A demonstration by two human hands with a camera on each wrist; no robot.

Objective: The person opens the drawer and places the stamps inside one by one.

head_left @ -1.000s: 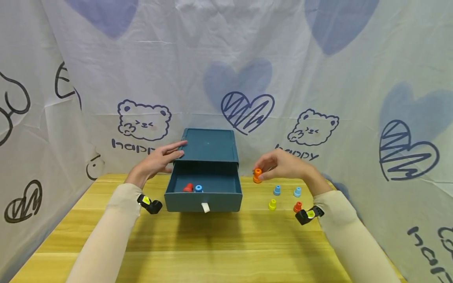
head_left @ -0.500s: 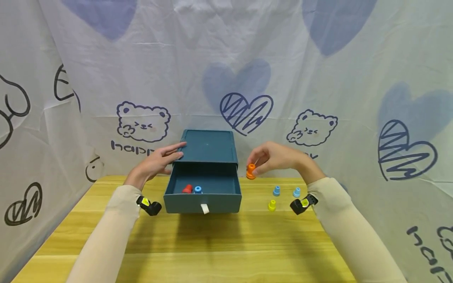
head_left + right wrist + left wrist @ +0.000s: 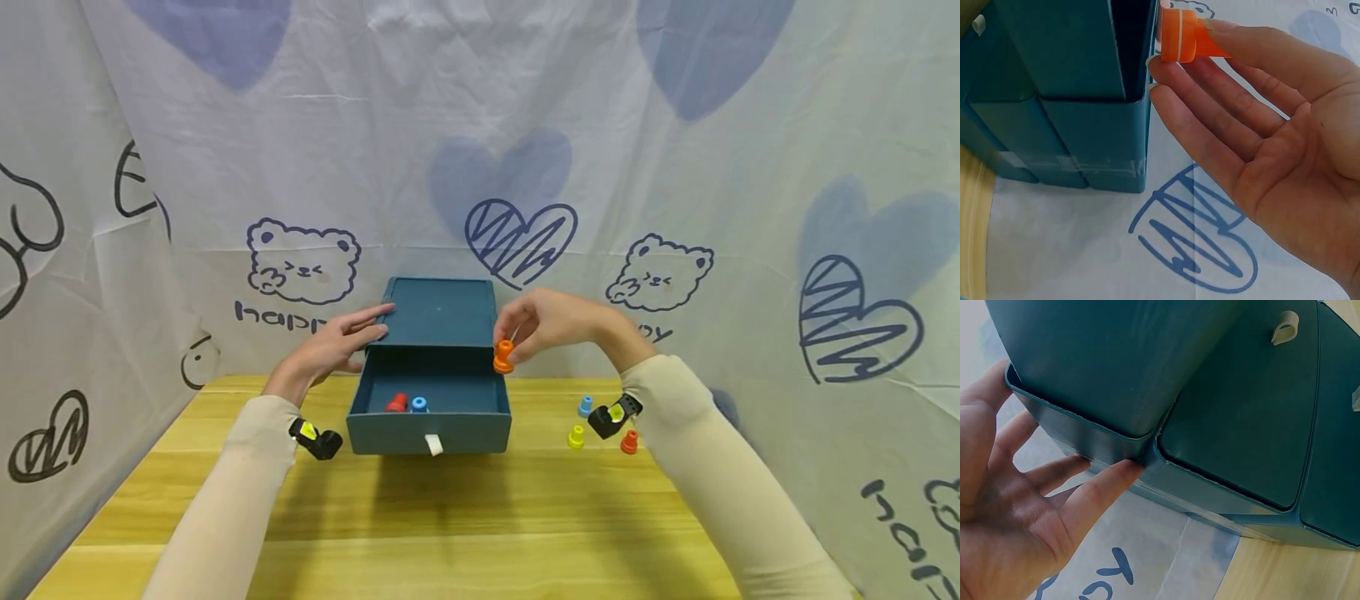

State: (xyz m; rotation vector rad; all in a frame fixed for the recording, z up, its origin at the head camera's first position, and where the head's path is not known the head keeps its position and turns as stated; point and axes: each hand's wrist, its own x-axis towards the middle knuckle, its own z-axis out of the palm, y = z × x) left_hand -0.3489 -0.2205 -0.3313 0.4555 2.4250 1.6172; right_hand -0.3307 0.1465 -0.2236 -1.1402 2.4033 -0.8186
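Observation:
The right hand [image 3: 558, 321] pinches an orange stepped plastic peg [image 3: 503, 357] between thumb and fingers, at the right rim of the pulled-out top drawer [image 3: 465, 435]. In the right wrist view the orange peg [image 3: 1179, 36] lies sideways beside the drawer's wall. The left hand [image 3: 326, 350] rests against the left side of the dark teal drawer cabinet [image 3: 442, 312], its fingers fairly straight. Its fingertips touch the cabinet's side in the left wrist view. Inside the drawer are a red peg [image 3: 397, 402] and a blue peg [image 3: 419, 405], partly hidden by the front panel.
Right of the cabinet, a light blue peg [image 3: 585, 406], a yellow peg [image 3: 576, 437] and a red peg [image 3: 629, 442] stand on the wooden table [image 3: 450, 533]. A white pull tab [image 3: 433, 444] sticks out of the drawer front. Printed white cloth [image 3: 420, 183] hangs behind.
The right hand has moved left with the orange peg, from above the table to the drawer's right rim. Its wrist now hides the second light blue peg. The left hand stays put.

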